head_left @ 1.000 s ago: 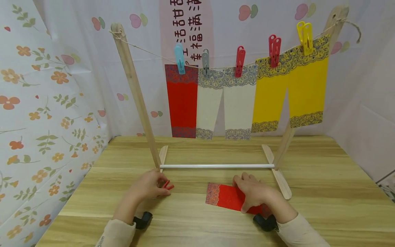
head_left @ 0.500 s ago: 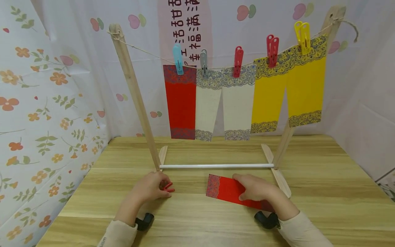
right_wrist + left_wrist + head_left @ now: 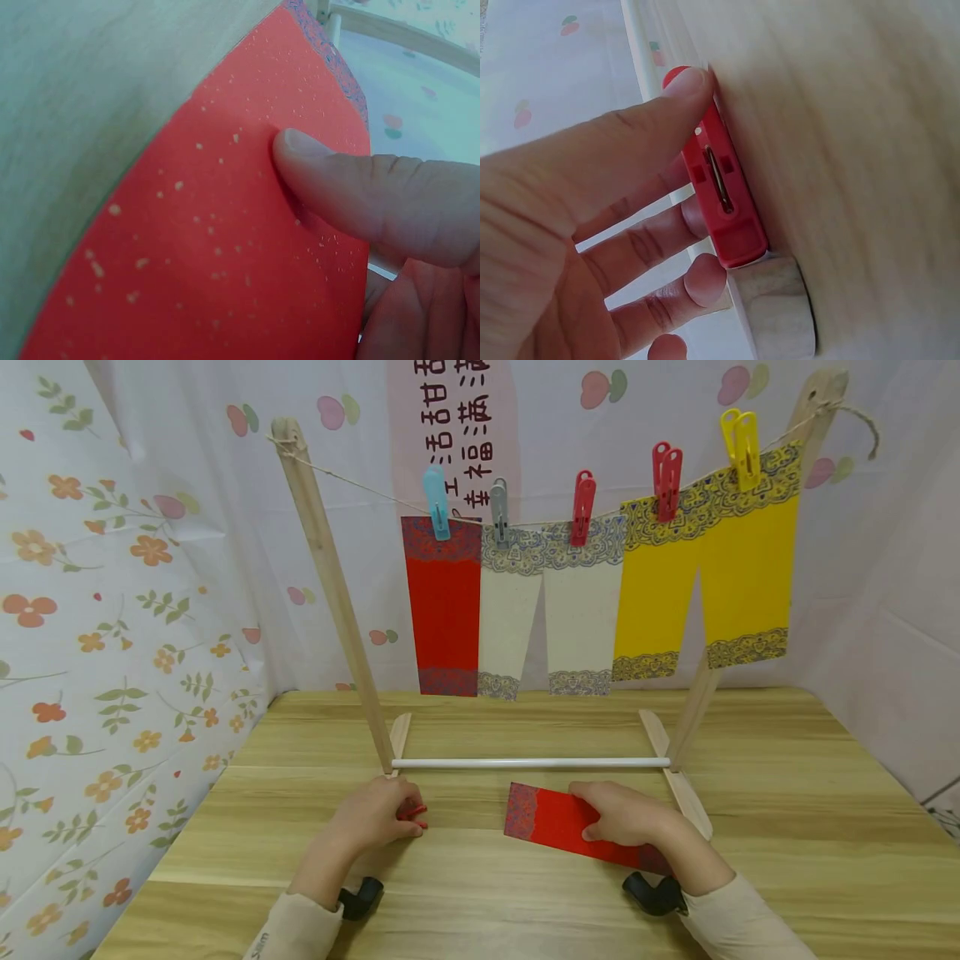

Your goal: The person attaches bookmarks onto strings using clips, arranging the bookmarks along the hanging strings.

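Note:
A red plastic clothespin is pinched by my left hand, beside the wooden foot of the stand. In the left wrist view the thumb presses its upper end, with the other fingers behind it. My right hand holds a red paper strip with a patterned band at each end. The right wrist view shows the thumb on the strip's gold-flecked face; most of the other fingers are hidden behind the paper.
Above, a string runs between two wooden posts. On it hang red, white and yellow strips under blue, grey, red and yellow clothespins. A white rod joins the posts' feet across the wooden table.
My right hand has taken the red paper strip up off the tabletop, and its left end has moved away from me. My left thumb and fingers have closed on the clothespin.

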The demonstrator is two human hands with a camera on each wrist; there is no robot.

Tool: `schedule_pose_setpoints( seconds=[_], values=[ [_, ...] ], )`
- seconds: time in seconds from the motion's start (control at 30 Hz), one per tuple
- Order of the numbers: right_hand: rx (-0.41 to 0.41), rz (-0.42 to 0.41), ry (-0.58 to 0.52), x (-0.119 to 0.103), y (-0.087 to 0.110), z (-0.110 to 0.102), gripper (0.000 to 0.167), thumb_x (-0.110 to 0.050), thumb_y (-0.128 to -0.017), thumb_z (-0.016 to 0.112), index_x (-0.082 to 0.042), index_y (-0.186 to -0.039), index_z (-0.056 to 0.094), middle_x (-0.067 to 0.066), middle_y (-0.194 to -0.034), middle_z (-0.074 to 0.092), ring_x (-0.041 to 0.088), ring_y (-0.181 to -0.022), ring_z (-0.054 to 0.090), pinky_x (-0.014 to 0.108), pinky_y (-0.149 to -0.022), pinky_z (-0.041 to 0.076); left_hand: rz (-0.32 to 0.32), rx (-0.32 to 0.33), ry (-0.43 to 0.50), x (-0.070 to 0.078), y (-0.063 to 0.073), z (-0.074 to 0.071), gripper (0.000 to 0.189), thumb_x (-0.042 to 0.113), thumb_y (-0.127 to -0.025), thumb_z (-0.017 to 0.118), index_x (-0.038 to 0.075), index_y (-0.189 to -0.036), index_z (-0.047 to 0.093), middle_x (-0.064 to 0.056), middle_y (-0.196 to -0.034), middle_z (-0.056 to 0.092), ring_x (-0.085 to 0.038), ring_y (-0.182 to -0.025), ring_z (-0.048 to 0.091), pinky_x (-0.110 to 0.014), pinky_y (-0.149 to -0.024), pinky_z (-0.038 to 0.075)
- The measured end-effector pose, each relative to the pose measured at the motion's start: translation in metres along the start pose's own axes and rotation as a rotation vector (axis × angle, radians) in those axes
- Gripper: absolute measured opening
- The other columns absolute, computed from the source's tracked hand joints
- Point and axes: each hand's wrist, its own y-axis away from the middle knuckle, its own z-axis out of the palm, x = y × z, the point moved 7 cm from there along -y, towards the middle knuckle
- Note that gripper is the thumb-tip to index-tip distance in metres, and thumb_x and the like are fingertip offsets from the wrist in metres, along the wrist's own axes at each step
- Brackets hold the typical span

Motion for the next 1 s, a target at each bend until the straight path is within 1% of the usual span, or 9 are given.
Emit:
schedule_pose_setpoints(
  seconds=[0.07,0.13,0.27,0.4,0.5,0.57,0.73,0.87,1.0],
  values=[
    [0.003,-0.001,0.003,0.000,0.000,0.000,0.047,-0.003,-0.083,0.075,0.004,-0.126,0.056,0.016,-0.122,0.064,0.036,-0.119,0.057,0.056,-0.104,0.043,0.003,-0.004,0.007,0.000,0.001,0.000,0.022,0.024,-0.077,0.085,0.013,-0.088,0.070,0.006,-0.076,0.062,-0.007,-0.068,0.051,-0.026,-0.063,0.044],
    [0.004,-0.006,0.012,0.000,-0.001,0.000,0.040,-0.003,-0.083,0.075,0.000,-0.119,0.058,0.009,-0.110,0.065,0.029,-0.109,0.060,0.052,-0.098,0.047,0.008,-0.007,0.021,-0.001,0.002,-0.001,0.021,0.025,-0.079,0.084,0.013,-0.087,0.069,0.006,-0.076,0.061,-0.006,-0.068,0.051,-0.026,-0.063,0.044],
    [0.013,-0.015,0.009,0.000,-0.003,0.000,0.031,-0.003,-0.084,0.075,-0.006,-0.109,0.057,0.001,-0.092,0.060,0.020,-0.092,0.056,0.043,-0.087,0.049,0.011,-0.016,0.094,-0.003,0.003,-0.004,0.017,0.022,-0.081,0.082,0.013,-0.086,0.068,0.006,-0.078,0.062,-0.009,-0.072,0.053,-0.025,-0.065,0.044],
    [0.026,-0.020,0.005,0.000,-0.003,-0.001,0.032,-0.003,-0.085,0.074,-0.005,-0.112,0.057,0.002,-0.096,0.061,0.020,-0.094,0.057,0.044,-0.088,0.050,0.042,-0.002,0.143,-0.002,0.002,-0.008,0.011,0.019,-0.084,0.079,0.012,-0.089,0.072,0.005,-0.086,0.067,-0.012,-0.080,0.059,-0.026,-0.071,0.049],
    [0.037,-0.053,0.012,-0.002,-0.002,-0.003,0.031,-0.003,-0.086,0.072,-0.004,-0.113,0.057,0.002,-0.099,0.062,0.021,-0.098,0.058,0.045,-0.091,0.050,0.073,0.023,0.150,0.000,0.001,-0.012,0.012,0.019,-0.087,0.077,0.011,-0.095,0.074,0.002,-0.093,0.070,-0.014,-0.086,0.061,-0.028,-0.075,0.051],
    [0.044,-0.089,0.015,-0.004,-0.001,-0.004,0.029,-0.002,-0.087,0.070,-0.003,-0.113,0.057,0.003,-0.100,0.062,0.021,-0.099,0.058,0.046,-0.091,0.050,0.085,0.037,0.160,0.001,0.001,-0.015,0.015,0.019,-0.087,0.076,0.009,-0.098,0.075,0.001,-0.094,0.070,-0.014,-0.086,0.060,-0.028,-0.074,0.050],
    [0.052,-0.156,0.004,-0.007,0.000,-0.006,0.022,0.000,-0.089,0.066,-0.005,-0.109,0.056,0.000,-0.093,0.059,0.017,-0.091,0.055,0.039,-0.084,0.048,0.096,0.108,0.168,0.003,0.003,-0.024,0.019,0.018,-0.088,0.075,0.008,-0.105,0.074,0.002,-0.095,0.069,-0.015,-0.083,0.055,-0.026,-0.072,0.046],
    [0.048,-0.183,-0.013,-0.009,0.000,-0.005,0.018,0.000,-0.090,0.065,-0.008,-0.103,0.054,-0.003,-0.084,0.053,0.014,-0.083,0.049,0.031,-0.076,0.044,0.095,0.182,0.156,0.004,0.004,-0.029,0.021,0.017,-0.087,0.076,0.008,-0.106,0.073,0.001,-0.096,0.069,-0.019,-0.089,0.058,-0.031,-0.076,0.049],
    [0.041,-0.199,-0.030,-0.013,-0.002,-0.005,0.017,0.000,-0.090,0.065,-0.008,-0.100,0.054,-0.003,-0.081,0.051,0.013,-0.080,0.048,0.029,-0.073,0.042,0.084,0.222,0.156,0.004,0.005,-0.035,0.021,0.013,-0.086,0.076,0.008,-0.105,0.071,0.000,-0.097,0.068,-0.023,-0.095,0.060,-0.037,-0.080,0.051]
  ],
)
